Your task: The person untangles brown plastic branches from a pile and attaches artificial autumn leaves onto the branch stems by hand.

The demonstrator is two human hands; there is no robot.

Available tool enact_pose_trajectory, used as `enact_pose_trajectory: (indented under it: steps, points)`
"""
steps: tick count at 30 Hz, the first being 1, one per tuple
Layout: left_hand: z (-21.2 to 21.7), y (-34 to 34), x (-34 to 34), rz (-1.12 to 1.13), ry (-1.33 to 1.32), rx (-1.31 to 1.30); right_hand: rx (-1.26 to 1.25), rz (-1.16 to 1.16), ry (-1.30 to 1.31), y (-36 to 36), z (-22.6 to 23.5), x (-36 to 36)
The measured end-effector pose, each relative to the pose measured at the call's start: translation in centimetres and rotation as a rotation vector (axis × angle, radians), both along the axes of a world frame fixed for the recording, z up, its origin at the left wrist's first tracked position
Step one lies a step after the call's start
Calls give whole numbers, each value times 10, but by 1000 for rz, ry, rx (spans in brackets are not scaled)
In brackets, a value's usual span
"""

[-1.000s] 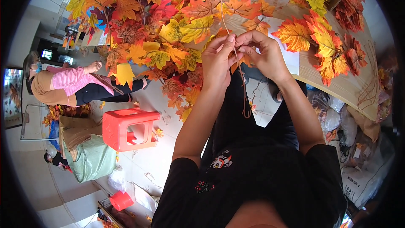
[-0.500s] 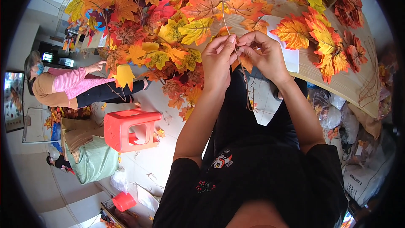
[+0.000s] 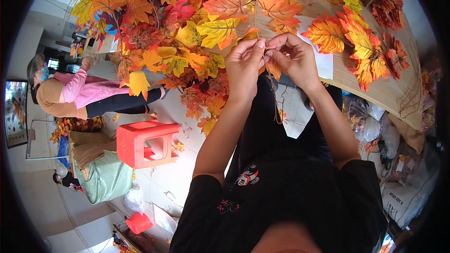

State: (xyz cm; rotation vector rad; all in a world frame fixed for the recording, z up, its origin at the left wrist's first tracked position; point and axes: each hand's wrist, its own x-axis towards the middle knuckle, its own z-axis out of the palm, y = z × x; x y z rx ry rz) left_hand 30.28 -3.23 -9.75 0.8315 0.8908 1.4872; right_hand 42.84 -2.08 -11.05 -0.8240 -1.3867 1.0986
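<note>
Both hands work at chest height over the near edge of the bench (image 3: 391,91), fingertips almost meeting. Left hand (image 3: 243,68): thumb and forefinger pinched on a thin brown stem (image 3: 274,96), other fingers curled in. Right hand (image 3: 296,63): thumb and forefinger also closed at the stem, just beside the left; the exact contact is hidden by the fingers. The paired pinch probably lets one hand steady while the other does fine work at one spot. The stem's upper length rises from the grip over the bench; its lower part hangs free in front of the dark trousers, likely so that nothing snags it. Leaf pile (image 3: 187,58) heaped to the left and beyond, spilling past the bench edge; within reach, though overlapping and loose. On the right, an orange-yellow leaf spray (image 3: 361,40) lies apart, partly over a white sheet (image 3: 324,68), perhaps to keep it out of the tangle. Brown bare stems (image 3: 411,96) are gathered at the bench's right end, seemingly as a separate stock, clear of the leaves.
</note>
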Motion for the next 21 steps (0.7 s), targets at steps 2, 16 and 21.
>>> enact_pose_trajectory:
  steps: [2, 16, 21]
  points:
    - [-2, 1, 0, 2, 30, 33, 4, -8, -7, -1, 0, -1]
    - [2, -4, 1, -10, 45, 9, 3, -54, -33, -7, 4, -1]
    - [-3, -3, -1, 0, 152, 58, -35, -24, 4, -8, 6, -1]
